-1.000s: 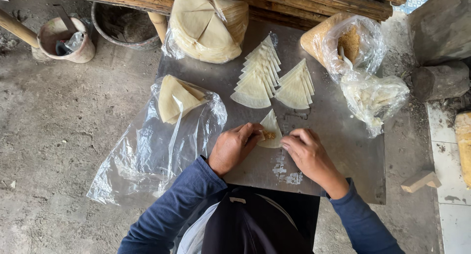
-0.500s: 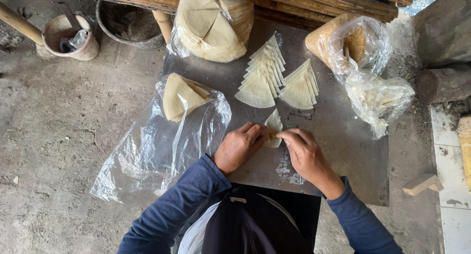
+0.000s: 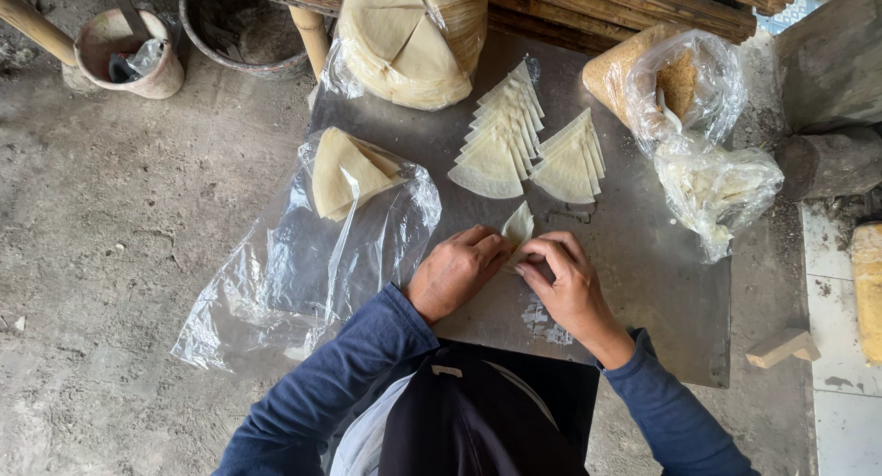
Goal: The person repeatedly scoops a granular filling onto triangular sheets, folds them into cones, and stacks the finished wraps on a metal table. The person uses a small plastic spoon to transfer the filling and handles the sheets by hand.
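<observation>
pinching a pastry wrapper between my left hand and right hand; its tip points away, equally near both.

One head-worn camera looks almost straight down from just above the person, close over the metal counter, with both hands near frame centre and concrete floor filling the left side.

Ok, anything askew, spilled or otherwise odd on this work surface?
Mostly tidy: the folded triangles lie in two neat fans. Odd bits: the clear plastic bag holding cut wrappers sprawls over the metal sheet's left edge, and a whitish smear marks the sheet beside the right hand.
</observation>
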